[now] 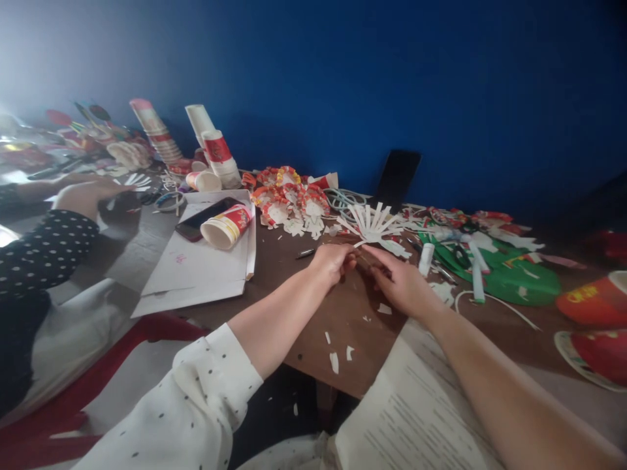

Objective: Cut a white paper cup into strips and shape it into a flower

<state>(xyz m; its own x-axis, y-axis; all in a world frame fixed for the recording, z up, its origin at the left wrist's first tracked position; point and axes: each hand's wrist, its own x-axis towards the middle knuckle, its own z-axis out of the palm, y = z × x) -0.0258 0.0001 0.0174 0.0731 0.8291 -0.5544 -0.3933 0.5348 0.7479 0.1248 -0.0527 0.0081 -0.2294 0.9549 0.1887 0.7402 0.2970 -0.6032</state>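
A white paper piece cut into a fan of strips [375, 222], looking like a slit paper cup, is just beyond my two hands. My left hand [334, 262] is closed, its fingertips pinching the near end of one strip. From the other side my right hand [399, 281] meets it, index finger stretched to the same strip and thumb bent beneath. Whether the right fingertips press the strip or only touch it is hard to make out. A pen [305, 253] lies left of my left hand, and a white glue stick [426, 259] stands right of my right hand.
Red-and-white cut cups [294, 199] are heaped behind. Stacked cups [220, 156] stand left of them. A cup [226, 227] and phone [196, 219] lie on a white box [196, 267]. Green sheet [519, 281] lies right. A co-worker's hand [81, 192] works at left.
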